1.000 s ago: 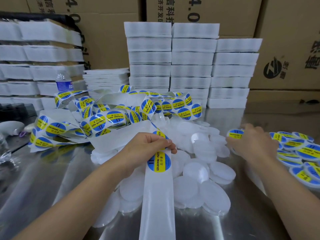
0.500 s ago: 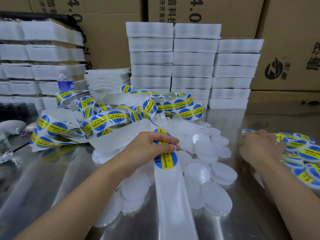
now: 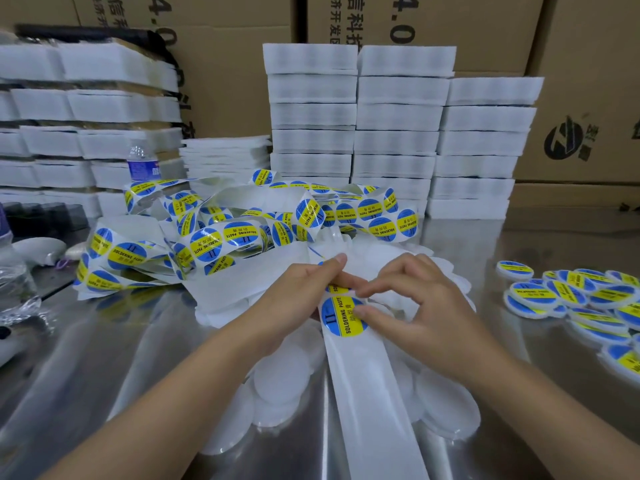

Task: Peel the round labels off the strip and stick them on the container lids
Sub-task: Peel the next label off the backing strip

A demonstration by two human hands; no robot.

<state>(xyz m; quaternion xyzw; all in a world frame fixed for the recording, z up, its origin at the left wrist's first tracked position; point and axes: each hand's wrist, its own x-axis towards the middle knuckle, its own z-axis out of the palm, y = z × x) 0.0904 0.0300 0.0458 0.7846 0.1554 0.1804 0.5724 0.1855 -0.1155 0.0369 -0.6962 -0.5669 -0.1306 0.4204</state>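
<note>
**As a round label is worked at on its strip**

While the left hand [image 3: 298, 299] pinches the glossy white backing strip [image 3: 367, 393] between thumb and curled fingers just above the round label [image 3: 341, 318], the right hand [image 3: 422, 306] closes its bent thumb and forefinger on that label's upper right edge; its other fingers arch loosely above. The label is a flat disc, blue with a yellow band printed "SOLDERING PASTE", lying at mid-surface on the strip, which runs as a smooth bare ribbon to the near edge of the reflective steel surface [image 3: 104, 358]. Under both hands lies a heap of plain lids [image 3: 280, 372], matte translucent white discs, overlapping. Near the right edge rest labelled lids [image 3: 533, 299], their tops covered in blue and yellow. Toward the far left, more label strip [image 3: 225, 233] loops in a loose tangle. Along the far edge stand stacks of white foam trays [image 3: 398, 133], with brown cardboard boxes [image 3: 225, 81] behind them.
</note>
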